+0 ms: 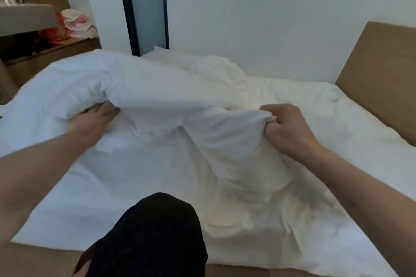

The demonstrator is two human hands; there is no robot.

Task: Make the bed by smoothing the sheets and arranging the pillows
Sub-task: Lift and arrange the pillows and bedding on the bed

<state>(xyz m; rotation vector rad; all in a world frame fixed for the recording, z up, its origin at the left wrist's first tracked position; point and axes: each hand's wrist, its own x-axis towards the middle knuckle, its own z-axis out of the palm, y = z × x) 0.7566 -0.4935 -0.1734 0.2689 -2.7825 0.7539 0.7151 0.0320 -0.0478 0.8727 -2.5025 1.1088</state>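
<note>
White crumpled duvet [157,87]: bunched across white-sheeted bed [112,186]; I judge uneven pull would twist it further. Wall and brown padded headboard [382,69] crowd far and right edges; near side open. Right hand [286,128] fisted on duvet fold. Left hand [99,117] fingers tucked under duvet edge; grip unclear.

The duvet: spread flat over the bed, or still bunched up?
Bunched up. The duvet lies in a heaped ridge across the bed, the left hand under its fold, the right hand gripping a gathered corner; wrinkled sheet shows bare in front.
</note>
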